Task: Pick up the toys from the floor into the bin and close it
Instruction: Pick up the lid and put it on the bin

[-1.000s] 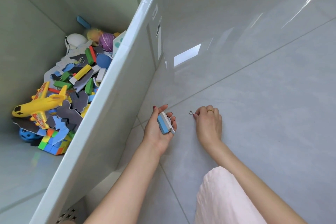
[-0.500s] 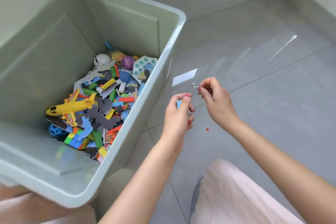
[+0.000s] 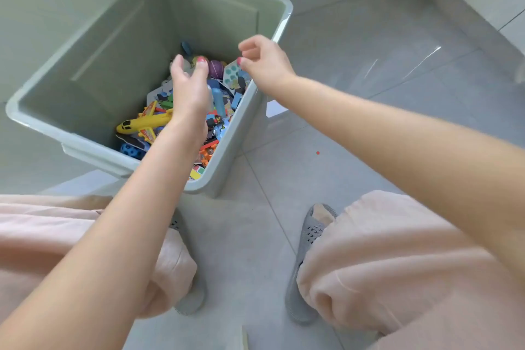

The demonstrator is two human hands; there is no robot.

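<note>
Head view: both hands hang over the open green bin (image 3: 74,133). The left hand (image 3: 189,88) is spread and released above the toys (image 3: 218,111); whether the half-curled right hand (image 3: 264,61), near the rim, pinches anything I cannot tell. A tiny piece dropped there could bounce off the hard rim onto the glossy tile floor (image 3: 355,71). Smooth plastic walls; jumbled blocks, yellow plane (image 3: 142,123).

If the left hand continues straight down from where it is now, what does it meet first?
Probably the toy pile in the bin. The left hand hangs open over it, fingers pointing down, and nothing shows between. The exact toy is uncertain, since depth is unclear; a blue piece lies nearest its edge.
</note>
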